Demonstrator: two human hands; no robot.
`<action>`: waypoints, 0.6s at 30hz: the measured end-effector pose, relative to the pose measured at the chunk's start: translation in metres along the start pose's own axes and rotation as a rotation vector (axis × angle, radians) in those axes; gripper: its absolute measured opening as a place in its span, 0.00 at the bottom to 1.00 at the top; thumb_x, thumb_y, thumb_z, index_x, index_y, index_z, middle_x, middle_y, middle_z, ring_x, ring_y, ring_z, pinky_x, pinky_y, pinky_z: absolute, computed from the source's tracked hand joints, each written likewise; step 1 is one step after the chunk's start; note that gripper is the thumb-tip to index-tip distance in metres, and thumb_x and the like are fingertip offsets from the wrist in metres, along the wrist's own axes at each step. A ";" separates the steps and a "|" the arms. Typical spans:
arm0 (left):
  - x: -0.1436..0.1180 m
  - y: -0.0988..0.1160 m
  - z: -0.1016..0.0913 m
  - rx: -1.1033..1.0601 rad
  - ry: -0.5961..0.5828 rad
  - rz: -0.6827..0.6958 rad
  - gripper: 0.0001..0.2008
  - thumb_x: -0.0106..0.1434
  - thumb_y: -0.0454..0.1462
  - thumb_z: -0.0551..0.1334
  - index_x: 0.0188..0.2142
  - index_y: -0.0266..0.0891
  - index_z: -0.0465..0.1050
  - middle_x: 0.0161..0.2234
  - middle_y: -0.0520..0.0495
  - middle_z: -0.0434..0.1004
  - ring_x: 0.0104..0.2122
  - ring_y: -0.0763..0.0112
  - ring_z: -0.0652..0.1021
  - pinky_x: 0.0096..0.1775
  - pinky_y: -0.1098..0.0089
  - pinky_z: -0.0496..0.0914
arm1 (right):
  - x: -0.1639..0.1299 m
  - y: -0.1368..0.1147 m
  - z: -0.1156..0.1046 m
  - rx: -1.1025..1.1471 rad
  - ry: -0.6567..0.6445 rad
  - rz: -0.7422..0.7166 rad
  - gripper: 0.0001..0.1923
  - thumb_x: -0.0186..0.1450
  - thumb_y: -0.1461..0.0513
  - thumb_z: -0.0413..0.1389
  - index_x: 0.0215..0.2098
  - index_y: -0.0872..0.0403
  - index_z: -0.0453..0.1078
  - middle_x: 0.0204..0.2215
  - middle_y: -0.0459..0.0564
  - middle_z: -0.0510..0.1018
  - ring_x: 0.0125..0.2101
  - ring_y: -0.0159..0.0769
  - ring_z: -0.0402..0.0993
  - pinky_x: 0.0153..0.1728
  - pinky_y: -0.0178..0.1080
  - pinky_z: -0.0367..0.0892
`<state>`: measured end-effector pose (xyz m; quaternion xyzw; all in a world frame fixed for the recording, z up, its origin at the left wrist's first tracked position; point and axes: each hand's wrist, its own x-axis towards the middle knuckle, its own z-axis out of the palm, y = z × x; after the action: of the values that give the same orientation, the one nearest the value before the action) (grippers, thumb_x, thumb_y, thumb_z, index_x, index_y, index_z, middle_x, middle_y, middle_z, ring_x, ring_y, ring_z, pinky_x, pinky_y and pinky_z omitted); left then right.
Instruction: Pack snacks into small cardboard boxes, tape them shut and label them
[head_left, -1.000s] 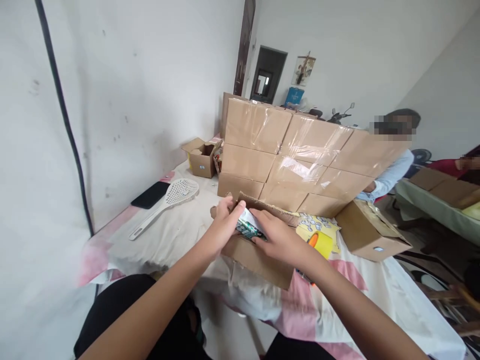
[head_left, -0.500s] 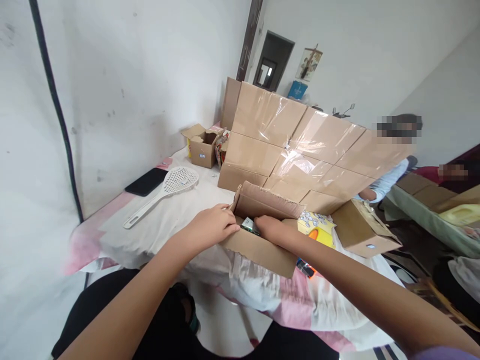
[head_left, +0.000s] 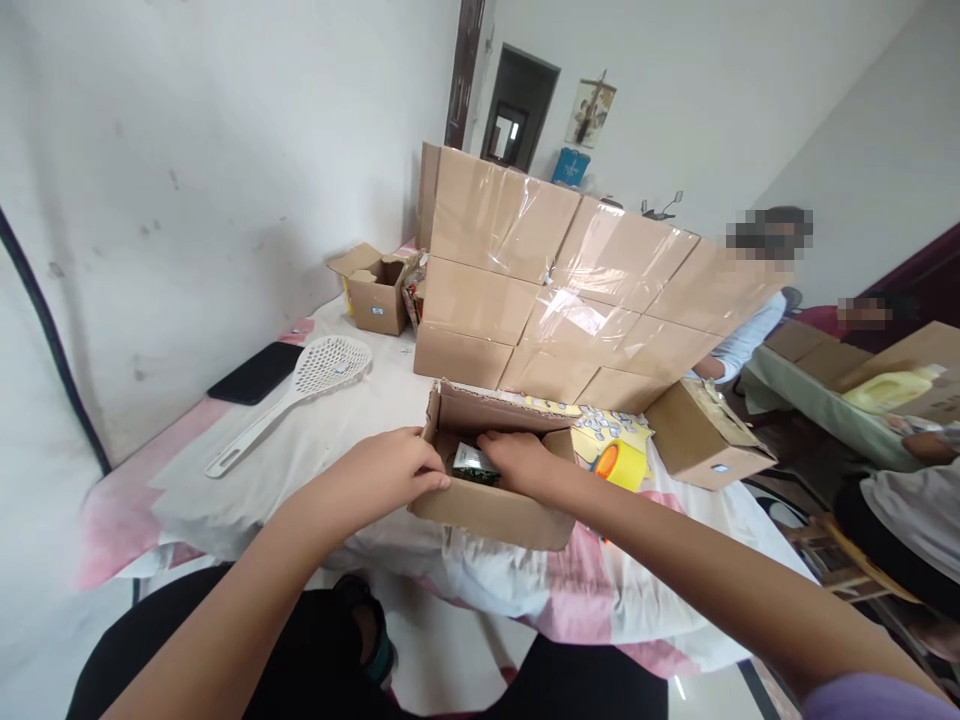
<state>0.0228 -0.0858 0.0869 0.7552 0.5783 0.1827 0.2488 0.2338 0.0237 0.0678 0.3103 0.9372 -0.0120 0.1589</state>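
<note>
In the head view, a small open cardboard box [head_left: 491, 512] sits near the front edge of the cloth-covered table. My left hand [head_left: 401, 465] grips its left end, with the thumb over the near rim. My right hand [head_left: 517, 460] reaches down inside, fingers curled against a small green and white packet [head_left: 474, 463]; its fingertips are partly hidden. Just right of the box lies a roll of yellow tape [head_left: 622, 466] with an orange core, on a yellow patterned sheet [head_left: 611, 428].
A wall of taped cardboard boxes [head_left: 517, 290] stands behind. To the left are a white slotted skimmer [head_left: 330, 368] and a black phone [head_left: 255, 373]. Another small open box [head_left: 379, 300] stands at the back left, one more box [head_left: 709, 435] at the right. Other people sit beyond.
The small box has tipped to a more level pose, and more of the packet shows inside it. My right hand still reaches in. The whole view has shifted slightly.
</note>
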 end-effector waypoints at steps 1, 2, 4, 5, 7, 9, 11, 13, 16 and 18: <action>0.000 0.002 -0.001 0.001 -0.013 -0.011 0.15 0.65 0.45 0.58 0.29 0.49 0.83 0.33 0.48 0.83 0.39 0.55 0.78 0.38 0.64 0.66 | 0.000 0.001 0.000 -0.001 0.006 -0.021 0.23 0.60 0.64 0.62 0.53 0.58 0.71 0.52 0.61 0.79 0.49 0.53 0.78 0.44 0.45 0.73; 0.000 0.003 -0.003 0.003 -0.023 -0.022 0.15 0.65 0.45 0.58 0.30 0.49 0.83 0.34 0.48 0.83 0.39 0.55 0.78 0.37 0.64 0.66 | 0.000 0.002 0.001 0.000 0.014 -0.041 0.22 0.60 0.63 0.62 0.53 0.58 0.71 0.51 0.60 0.79 0.49 0.53 0.78 0.45 0.45 0.73; 0.000 0.005 -0.004 0.009 -0.036 -0.036 0.15 0.65 0.45 0.58 0.30 0.50 0.83 0.34 0.48 0.83 0.39 0.56 0.77 0.37 0.64 0.65 | 0.000 0.003 0.000 0.010 0.014 -0.071 0.22 0.62 0.63 0.61 0.54 0.58 0.71 0.51 0.60 0.79 0.48 0.52 0.78 0.45 0.46 0.73; 0.000 0.006 -0.004 0.011 -0.038 -0.041 0.15 0.66 0.46 0.58 0.30 0.50 0.83 0.34 0.49 0.83 0.39 0.56 0.77 0.37 0.65 0.65 | 0.000 0.004 -0.001 0.025 0.008 -0.087 0.22 0.62 0.63 0.61 0.55 0.59 0.71 0.52 0.60 0.79 0.49 0.52 0.78 0.46 0.46 0.73; 0.000 0.006 -0.005 0.014 -0.036 -0.044 0.15 0.66 0.47 0.58 0.31 0.50 0.83 0.35 0.49 0.83 0.39 0.57 0.77 0.36 0.65 0.65 | -0.002 0.005 -0.007 0.083 0.006 -0.123 0.27 0.63 0.64 0.61 0.60 0.58 0.68 0.56 0.60 0.77 0.53 0.51 0.76 0.51 0.46 0.72; 0.000 0.004 -0.005 0.009 -0.022 -0.043 0.15 0.66 0.47 0.58 0.32 0.50 0.83 0.36 0.49 0.83 0.39 0.57 0.77 0.36 0.66 0.65 | -0.009 0.007 -0.018 0.179 0.053 -0.162 0.32 0.65 0.64 0.59 0.67 0.56 0.62 0.63 0.59 0.71 0.59 0.50 0.72 0.57 0.47 0.69; 0.001 0.001 -0.006 -0.003 0.000 -0.021 0.16 0.67 0.48 0.57 0.34 0.50 0.83 0.37 0.49 0.83 0.40 0.57 0.78 0.37 0.66 0.67 | -0.024 0.010 -0.030 0.283 0.154 -0.174 0.31 0.68 0.63 0.56 0.69 0.55 0.60 0.66 0.57 0.68 0.63 0.48 0.68 0.61 0.48 0.65; 0.003 -0.003 -0.007 -0.017 0.006 0.034 0.18 0.68 0.48 0.55 0.36 0.49 0.84 0.39 0.48 0.84 0.42 0.57 0.79 0.39 0.66 0.68 | -0.044 0.013 -0.040 0.389 0.297 -0.163 0.25 0.72 0.61 0.52 0.66 0.54 0.65 0.64 0.54 0.71 0.62 0.46 0.69 0.62 0.48 0.66; 0.005 -0.006 -0.009 -0.027 -0.009 0.104 0.19 0.69 0.49 0.54 0.42 0.49 0.83 0.46 0.49 0.84 0.45 0.56 0.80 0.43 0.65 0.70 | -0.074 0.023 -0.039 0.443 0.524 -0.095 0.19 0.74 0.61 0.49 0.59 0.51 0.72 0.55 0.52 0.79 0.55 0.44 0.74 0.56 0.49 0.71; 0.005 -0.006 -0.011 -0.015 0.003 0.104 0.19 0.70 0.49 0.54 0.47 0.50 0.82 0.54 0.50 0.81 0.51 0.56 0.79 0.49 0.64 0.71 | -0.086 0.032 -0.028 0.356 0.632 -0.102 0.18 0.73 0.64 0.48 0.56 0.50 0.74 0.50 0.52 0.81 0.55 0.47 0.73 0.54 0.52 0.72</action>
<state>0.0135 -0.0784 0.0919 0.7822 0.5371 0.2009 0.2435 0.3099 0.0035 0.1231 0.2742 0.9376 -0.0864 -0.1958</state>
